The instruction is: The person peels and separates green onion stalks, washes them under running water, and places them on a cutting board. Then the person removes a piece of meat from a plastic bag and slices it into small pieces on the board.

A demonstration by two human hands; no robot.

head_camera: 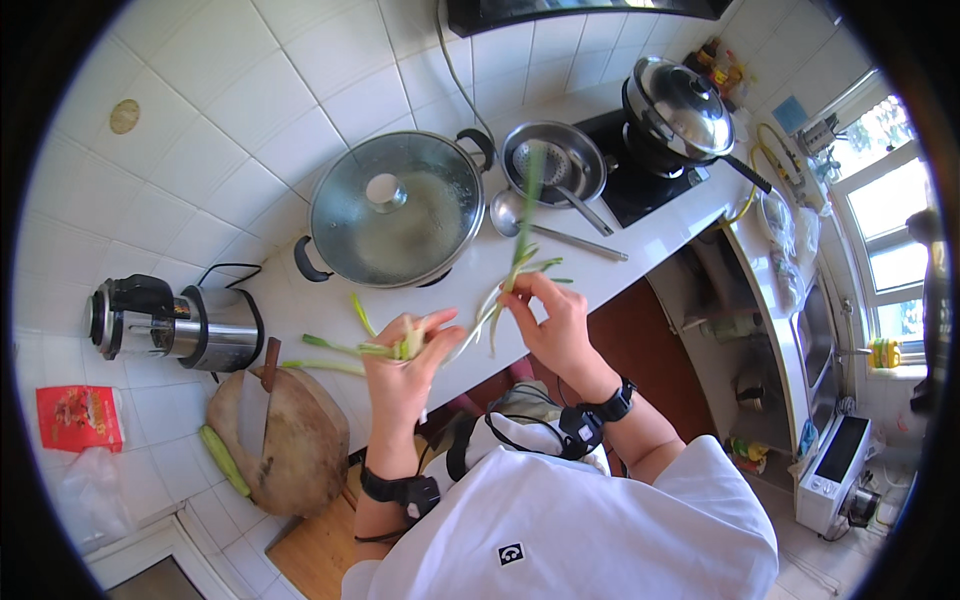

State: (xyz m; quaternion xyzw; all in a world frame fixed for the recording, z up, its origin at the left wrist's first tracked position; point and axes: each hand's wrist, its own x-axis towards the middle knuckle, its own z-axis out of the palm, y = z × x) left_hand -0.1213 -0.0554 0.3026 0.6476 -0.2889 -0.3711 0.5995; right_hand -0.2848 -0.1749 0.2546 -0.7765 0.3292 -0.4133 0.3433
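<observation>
My right hand (551, 322) pinches a green onion (527, 217) between thumb and fingertips, its blurred green top pointing up and away over the counter. Pale strips hang from the pinch toward my other hand. My left hand (409, 360) is closed around pieces of green onion (390, 349), with the index finger and thumb reaching to the right. Whether the two hands hold parts of one stalk I cannot tell. On the white counter (465, 300) beside my left hand lie more green onion pieces (322, 365), partly hidden by it.
Behind my hands stands a large lidded pot (397, 210). A ladle (555, 234) lies near a steel pan (555, 161) holding a skimmer. At left, a cleaver (255, 412) rests on a round wooden chopping block (307, 442), close to a blender (180, 322). A lidded wok (679, 112) sits on the cooktop.
</observation>
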